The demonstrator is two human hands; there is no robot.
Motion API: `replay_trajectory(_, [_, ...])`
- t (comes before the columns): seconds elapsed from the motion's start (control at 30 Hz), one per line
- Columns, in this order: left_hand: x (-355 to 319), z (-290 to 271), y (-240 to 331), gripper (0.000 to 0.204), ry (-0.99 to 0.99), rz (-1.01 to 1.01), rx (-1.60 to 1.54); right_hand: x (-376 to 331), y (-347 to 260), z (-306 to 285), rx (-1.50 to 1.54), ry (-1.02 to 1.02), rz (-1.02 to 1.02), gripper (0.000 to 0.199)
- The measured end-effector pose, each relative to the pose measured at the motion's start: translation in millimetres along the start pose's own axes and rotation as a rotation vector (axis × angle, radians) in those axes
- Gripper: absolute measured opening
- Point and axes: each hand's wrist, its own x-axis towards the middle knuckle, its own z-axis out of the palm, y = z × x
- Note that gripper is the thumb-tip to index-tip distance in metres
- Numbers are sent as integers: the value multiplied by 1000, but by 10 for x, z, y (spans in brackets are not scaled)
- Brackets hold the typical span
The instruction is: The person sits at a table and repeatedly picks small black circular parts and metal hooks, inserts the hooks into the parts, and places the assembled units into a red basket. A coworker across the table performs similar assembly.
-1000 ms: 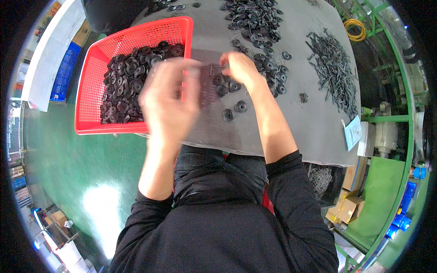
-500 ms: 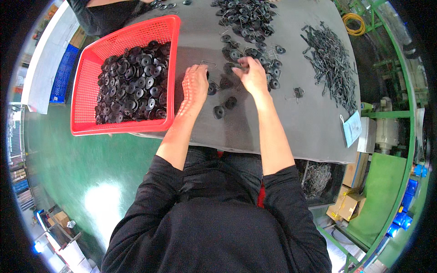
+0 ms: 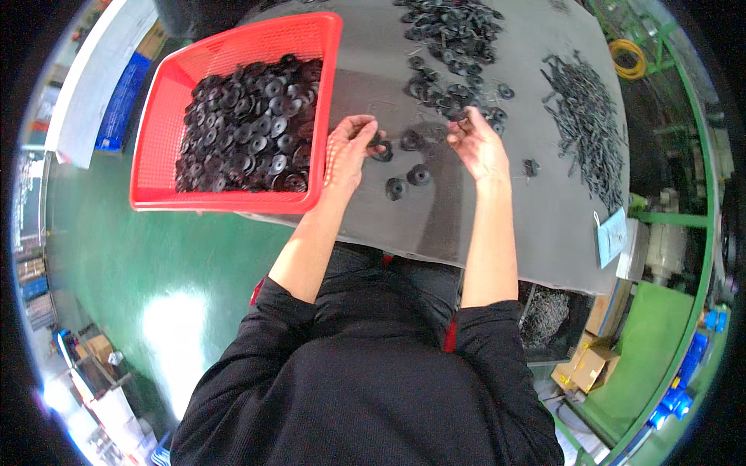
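Note:
My left hand (image 3: pixel 351 153) is beside the red basket, its thumb and fingers closed on a small black disc (image 3: pixel 375 140) that they partly cover. Just under those fingertips is another black disc (image 3: pixel 384 152). My right hand (image 3: pixel 477 149) is raised at the near end of the disc pile, fingertips pinching the edge of a dark disc (image 3: pixel 457 115). Between the hands one disc (image 3: pixel 410 140) lies on the grey table. Nearer to me are two more separate discs, one (image 3: pixel 419 175) to the right of the other (image 3: pixel 395 188); both show a centre hole.
The red perforated basket (image 3: pixel 233 203) at left is heaped with black discs. A pile of discs with thin wire hooks (image 3: pixel 451 31) spreads over the far table (image 3: pixel 536 233). Dark metal hooks (image 3: pixel 587 128) lie heaped at right, near a light-blue mask (image 3: pixel 612 238) at the edge.
My view has shifted, so basket and table appear further right. My right hand has drawn back with its fingertips together on a disc. My left fingers have closed round a disc.

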Motion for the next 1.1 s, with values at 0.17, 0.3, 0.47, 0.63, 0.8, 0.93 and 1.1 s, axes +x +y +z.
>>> replay_trajectory(0.17, [-73,-63,101,28,10,197,875,105,125,131,-893,79,-97,23])
replay_trajectory(0.3, [-80,-46,-14,34,5,417,1198,47,340,390,-1801,54,-341,39])
replay_trajectory(0.47, [-67,0,91,28,-242,291,903,-34,166,281,-1297,-112,-16,30])
replay_trajectory(0.63, [-333,-55,330,24,-398,-303,-135,-434,88,87,-888,-31,-9,24])
replay_trajectory(0.8, [-415,-72,129,34,-338,143,1024,-596,500,173,-1786,171,-236,38])
replay_trajectory(0.93, [-624,53,128,35,-382,244,1340,-468,438,107,-1630,3,-60,35])
replay_trajectory(1.1, [-718,85,72,27,-508,224,1387,-528,140,847,-1417,-107,-475,32])
